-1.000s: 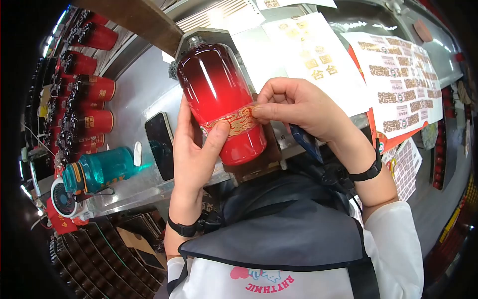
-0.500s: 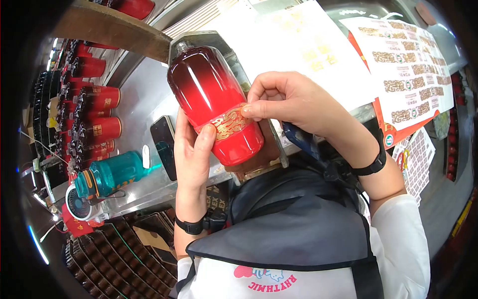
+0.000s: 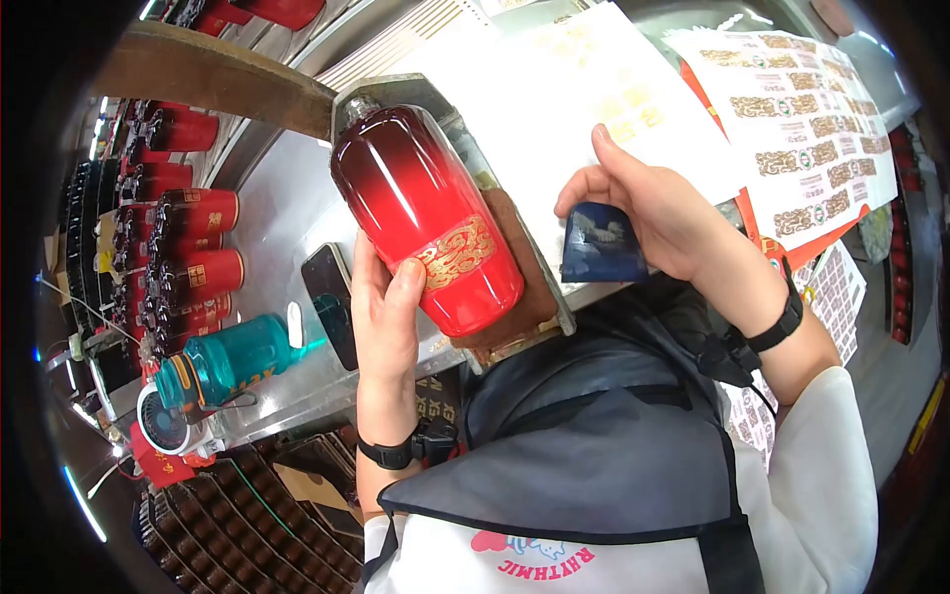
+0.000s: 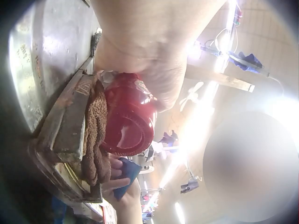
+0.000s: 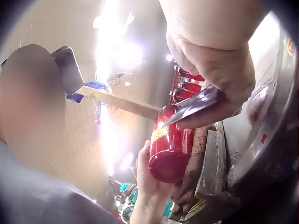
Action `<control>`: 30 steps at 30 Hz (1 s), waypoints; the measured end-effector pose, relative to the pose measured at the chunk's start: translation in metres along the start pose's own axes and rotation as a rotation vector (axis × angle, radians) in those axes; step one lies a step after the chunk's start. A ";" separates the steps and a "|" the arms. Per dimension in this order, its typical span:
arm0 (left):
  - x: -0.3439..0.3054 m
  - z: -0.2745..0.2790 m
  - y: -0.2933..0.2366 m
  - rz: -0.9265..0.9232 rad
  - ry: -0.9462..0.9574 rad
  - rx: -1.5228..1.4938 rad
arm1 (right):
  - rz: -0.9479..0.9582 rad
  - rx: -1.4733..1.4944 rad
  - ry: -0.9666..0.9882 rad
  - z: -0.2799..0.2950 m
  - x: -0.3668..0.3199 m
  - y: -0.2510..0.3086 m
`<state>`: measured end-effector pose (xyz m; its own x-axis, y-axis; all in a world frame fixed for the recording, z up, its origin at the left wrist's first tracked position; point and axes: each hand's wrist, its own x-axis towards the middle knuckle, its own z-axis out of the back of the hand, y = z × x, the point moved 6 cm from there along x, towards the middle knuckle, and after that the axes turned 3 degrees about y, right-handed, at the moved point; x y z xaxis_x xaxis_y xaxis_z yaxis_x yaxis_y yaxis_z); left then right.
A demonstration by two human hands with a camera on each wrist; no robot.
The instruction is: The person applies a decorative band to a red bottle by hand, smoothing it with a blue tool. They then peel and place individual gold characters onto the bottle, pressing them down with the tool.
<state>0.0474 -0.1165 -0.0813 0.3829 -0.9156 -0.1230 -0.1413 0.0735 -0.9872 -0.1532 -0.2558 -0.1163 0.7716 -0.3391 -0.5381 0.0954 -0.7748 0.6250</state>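
The glossy red glass bottle with a gold-patterned label (image 3: 427,218) lay on a brown cloth-padded cradle (image 3: 539,287), between both hands. The left hand (image 3: 388,315) gripped its side, thumb against the label's edge. The right hand (image 3: 661,213), apart from it, held a flat dark-blue scraper (image 3: 600,246), fingers curled, thumb raised.

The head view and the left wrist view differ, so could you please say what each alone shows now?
Only the head view shows the phone and small white-rimmed fan. Only the left wrist view shows the round base of the red bottle. Both show that bottle, the left hand and the right hand holding a blue tool.
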 end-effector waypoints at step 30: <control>0.003 0.000 0.004 -0.014 0.023 -0.071 | 0.591 -0.324 0.047 -0.030 0.007 0.022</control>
<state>0.0478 -0.1190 -0.0855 0.3645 -0.9251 -0.1063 -0.2010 0.0333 -0.9790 -0.1267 -0.2592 -0.0897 0.7782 -0.6272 -0.0333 -0.1729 -0.2648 0.9487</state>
